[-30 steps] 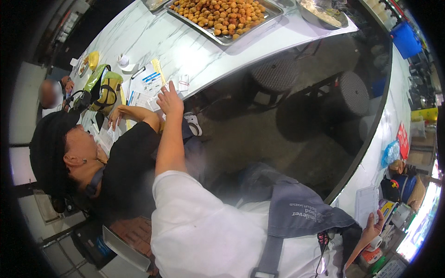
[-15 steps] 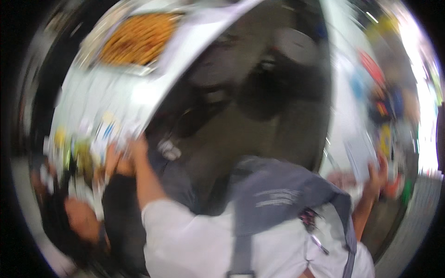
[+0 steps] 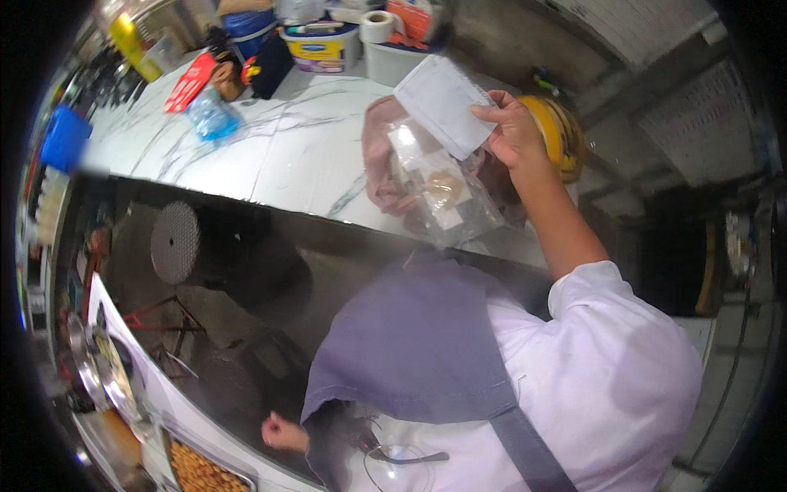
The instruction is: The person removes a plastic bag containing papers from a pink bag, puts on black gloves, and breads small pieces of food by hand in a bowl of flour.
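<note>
My right hand (image 3: 510, 131) is raised above the counter's right end. It grips a white notepad (image 3: 447, 107) by its edge, thumb on top. Below the pad lies a clear plastic bag (image 3: 443, 193) with paper pieces and a round tan thing inside. A pink cloth (image 3: 379, 152) is bunched beside the bag. Behind my right wrist stands a round yellow object (image 3: 556, 135), partly hidden. Low at my left side, my left hand (image 3: 283, 432) hangs with its fingers curled in, nothing visible in them, near the edge of another counter.
Along the back of the marble counter (image 3: 303, 135) stand a yellow-labelled tub (image 3: 320, 49), a paper roll (image 3: 378, 26) and a blue bucket (image 3: 247, 31). A crumpled blue plastic bag (image 3: 211, 115) lies left. A tray of brown food (image 3: 205, 469) and a round stool (image 3: 175, 243) are lower left.
My view has swung right, toward the other counter. My left hand has come away from the counter where another person was. The notepad stays in my right hand, now nearer the view's middle.
</note>
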A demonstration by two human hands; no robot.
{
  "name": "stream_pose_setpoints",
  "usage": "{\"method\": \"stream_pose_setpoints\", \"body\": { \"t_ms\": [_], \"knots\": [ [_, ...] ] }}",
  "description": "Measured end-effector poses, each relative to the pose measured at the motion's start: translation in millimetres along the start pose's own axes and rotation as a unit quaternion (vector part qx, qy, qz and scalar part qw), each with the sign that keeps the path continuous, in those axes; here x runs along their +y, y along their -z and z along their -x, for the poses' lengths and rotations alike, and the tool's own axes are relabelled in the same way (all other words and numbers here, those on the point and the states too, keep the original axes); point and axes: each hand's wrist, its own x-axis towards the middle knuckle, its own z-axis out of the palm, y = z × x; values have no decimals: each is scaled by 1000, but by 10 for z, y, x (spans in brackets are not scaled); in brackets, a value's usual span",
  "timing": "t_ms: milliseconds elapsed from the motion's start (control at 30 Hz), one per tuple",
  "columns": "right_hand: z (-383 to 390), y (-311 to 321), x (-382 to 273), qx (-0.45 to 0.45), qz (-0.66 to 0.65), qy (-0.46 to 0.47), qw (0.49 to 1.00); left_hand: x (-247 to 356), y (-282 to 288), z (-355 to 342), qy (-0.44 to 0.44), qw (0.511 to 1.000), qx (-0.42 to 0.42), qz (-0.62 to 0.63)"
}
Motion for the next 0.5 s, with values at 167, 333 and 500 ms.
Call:
{"method": "stream_pose_setpoints", "body": {
  "t_ms": [167, 333, 500],
  "knots": [
    [435, 611, -314, -10, -61, 22, 998, 2554, -665, -616, -231, 906, -212, 284],
    [1277, 957, -345, 18, -176, -41, 983, 4435, -514, -144, -497, 686, -413, 334],
    [2014, 1294, 367, 125, -133, -152, 971, 5050, -197, 687, -690, 533, -440, 215]
  ]
}}
